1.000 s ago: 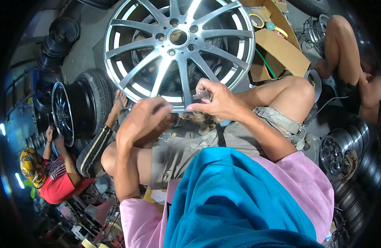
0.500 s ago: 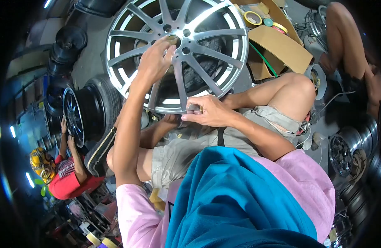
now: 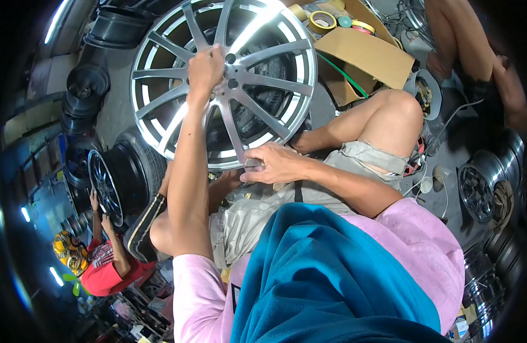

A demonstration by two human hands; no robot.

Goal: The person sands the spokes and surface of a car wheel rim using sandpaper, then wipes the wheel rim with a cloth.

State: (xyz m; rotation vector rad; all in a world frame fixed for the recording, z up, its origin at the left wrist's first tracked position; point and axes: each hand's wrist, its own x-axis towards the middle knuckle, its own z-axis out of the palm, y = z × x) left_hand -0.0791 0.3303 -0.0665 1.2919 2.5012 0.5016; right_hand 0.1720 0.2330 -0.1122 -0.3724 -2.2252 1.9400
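Observation:
A silver multi-spoke alloy wheel (image 3: 263,86) lies face up in front of my crossed legs, with a dark tyre (image 3: 272,71) visible beneath its spokes. My left hand (image 3: 206,71) is closed over the hub, covering its centre. Its fingers are curled, and whatever they hold, if anything, is hidden. At the near edge of the wheel, my right hand (image 3: 272,162) grips the rim between thumb and fingers, close to the end of one spoke.
An open cardboard box (image 3: 363,57) with rolls of tape (image 3: 322,22) stands to the right. At left, a person in red (image 3: 112,274) handles a black wheel (image 3: 112,183). Another person's bent leg (image 3: 461,43) is at upper right. More wheels (image 3: 475,191) sit at far right.
My left hand's fingers, spread over the hub before, are now curled closed there. The right hand stays on the rim. The wheel sits further left in view.

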